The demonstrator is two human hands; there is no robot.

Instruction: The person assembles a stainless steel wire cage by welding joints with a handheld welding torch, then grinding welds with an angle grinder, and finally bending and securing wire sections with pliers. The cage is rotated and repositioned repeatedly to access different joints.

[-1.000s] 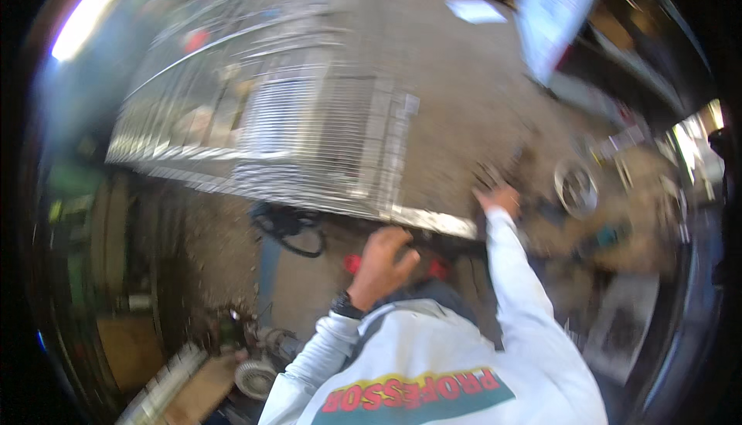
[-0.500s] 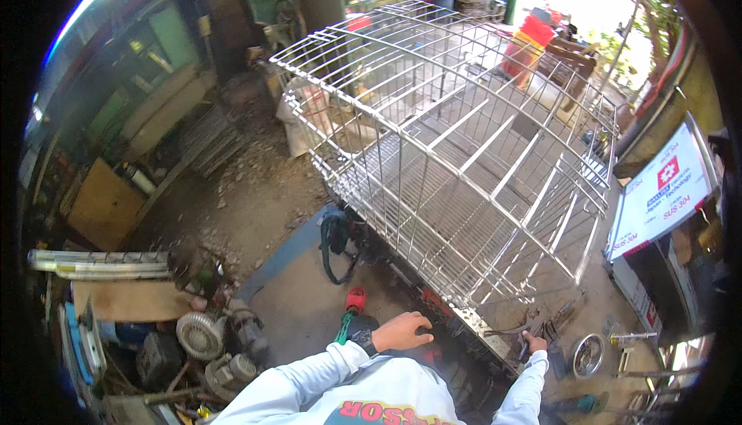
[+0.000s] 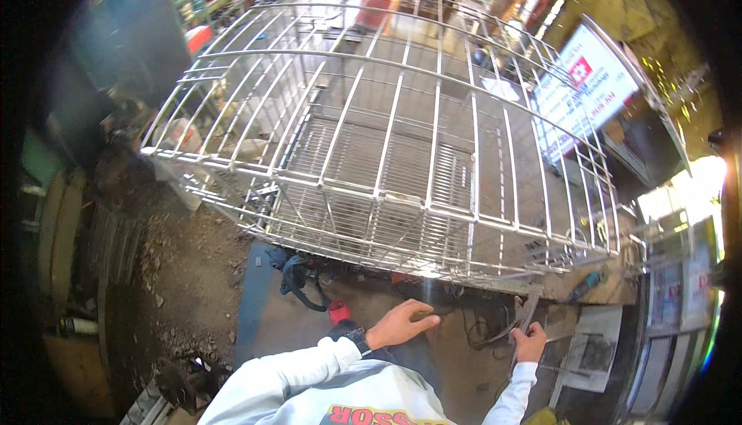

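A large welded metal wire cage (image 3: pixel 410 199) stands on a low bench in front of me. Just short of its near edge, my left hand (image 3: pixel 401 324) hovers with thumb and fingers apart, holding nothing. My right hand (image 3: pixel 529 343) grips a greyish metal plier-like tool (image 3: pixel 530 310). The tool's upper end points at the cage's near right bottom edge; I cannot tell whether it touches. My fingers hide its lower part.
A teal power tool (image 3: pixel 586 286) lies by the cage's right corner. A white printed panel (image 3: pixel 591 85) leans at the right. Dark cables (image 3: pixel 294 282) and a red object (image 3: pixel 338 313) lie left of my left hand. Rubble (image 3: pixel 182 270) covers the ground farther left.
My view has swung to the right, so the cage now lies squarely across it. My right hand still grips the tool, now held more upright. My left hand remains open.
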